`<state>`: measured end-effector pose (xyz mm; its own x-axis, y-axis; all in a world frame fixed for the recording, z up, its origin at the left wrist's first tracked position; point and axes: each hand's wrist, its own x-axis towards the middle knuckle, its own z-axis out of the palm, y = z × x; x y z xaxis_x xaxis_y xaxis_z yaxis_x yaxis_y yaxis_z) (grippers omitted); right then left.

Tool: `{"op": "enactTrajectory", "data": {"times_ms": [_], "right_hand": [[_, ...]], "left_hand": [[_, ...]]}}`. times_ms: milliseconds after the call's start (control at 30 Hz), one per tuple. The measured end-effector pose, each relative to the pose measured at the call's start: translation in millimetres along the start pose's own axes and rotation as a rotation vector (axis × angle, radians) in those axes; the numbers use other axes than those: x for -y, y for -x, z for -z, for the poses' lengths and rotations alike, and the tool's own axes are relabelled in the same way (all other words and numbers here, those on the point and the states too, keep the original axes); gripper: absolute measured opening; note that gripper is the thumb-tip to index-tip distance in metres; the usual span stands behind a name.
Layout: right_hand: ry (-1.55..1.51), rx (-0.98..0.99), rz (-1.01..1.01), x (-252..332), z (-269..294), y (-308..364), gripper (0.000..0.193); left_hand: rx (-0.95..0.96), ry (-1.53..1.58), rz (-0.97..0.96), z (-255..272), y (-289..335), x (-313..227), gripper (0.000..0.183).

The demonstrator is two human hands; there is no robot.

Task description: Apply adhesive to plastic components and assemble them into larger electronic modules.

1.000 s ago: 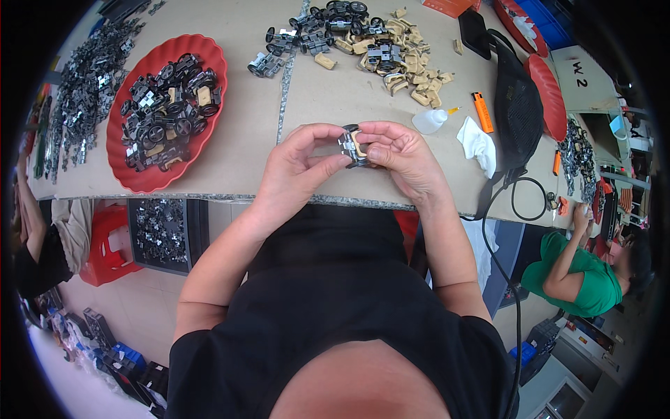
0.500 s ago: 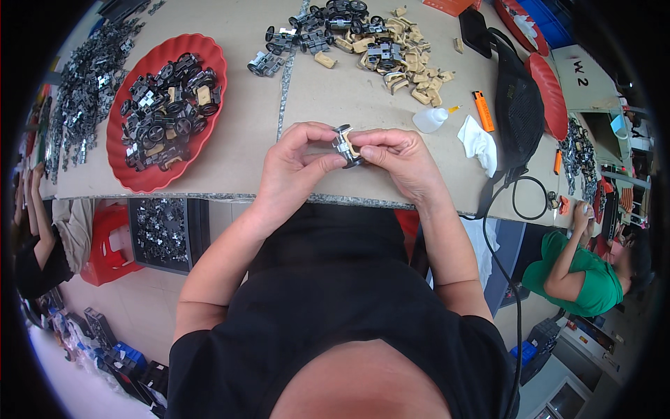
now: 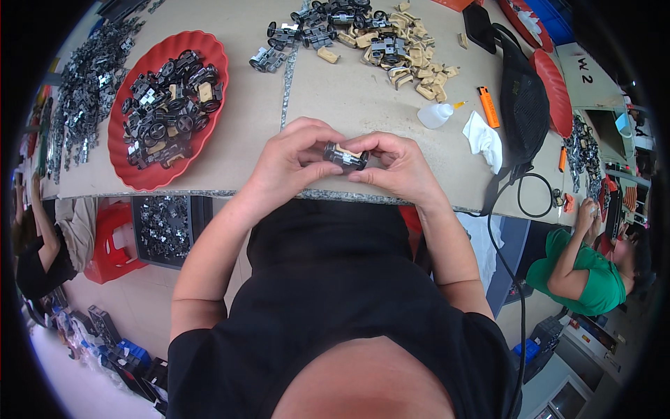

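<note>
Between both hands, above the table's front edge, is a small toy car chassis (image 3: 347, 158) with dark wheels, silvery grey parts and a beige piece on it. My left hand (image 3: 293, 157) pinches its left end between thumb and fingers. Its right end sits in the grip of my right hand (image 3: 401, 167), also pinching. The chassis lies roughly level, and fingertips cover its ends. Beyond the hands lie a heap of beige plastic parts (image 3: 422, 59) and a group of similar wheeled chassis (image 3: 328, 19). A red scalloped bowl (image 3: 146, 181) on the left holds many more chassis, some with beige pieces.
Right of the hands lie a white squeeze bottle (image 3: 434, 116), an orange cutter (image 3: 488, 107), a crumpled white tissue (image 3: 483, 142) and a black bag (image 3: 523, 98) with a hanging cable. Grey parts (image 3: 87, 91) cover the far left. Co-workers sit at both sides.
The chassis has turned from roughly upright to lying lengthwise between my hands. Both hands have shifted their fingers around it.
</note>
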<state>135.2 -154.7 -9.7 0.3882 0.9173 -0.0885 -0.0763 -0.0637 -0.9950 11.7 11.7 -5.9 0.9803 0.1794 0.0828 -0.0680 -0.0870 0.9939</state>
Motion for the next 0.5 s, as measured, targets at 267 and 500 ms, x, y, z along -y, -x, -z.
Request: {"op": "enactTrajectory", "data": {"times_ms": [267, 500], "right_hand": [[0.096, -0.004, 0.047, -2.6, -0.7, -3.3, 0.032], [0.344, -0.006, 0.227, 1.1, 0.2, -6.3, 0.025]], "left_hand": [[0.211, -0.481, -0.124, 14.2, -18.1, -9.5, 0.025], [0.219, -0.363, -0.095, 14.5, -20.6, -0.1, 0.022]]}}
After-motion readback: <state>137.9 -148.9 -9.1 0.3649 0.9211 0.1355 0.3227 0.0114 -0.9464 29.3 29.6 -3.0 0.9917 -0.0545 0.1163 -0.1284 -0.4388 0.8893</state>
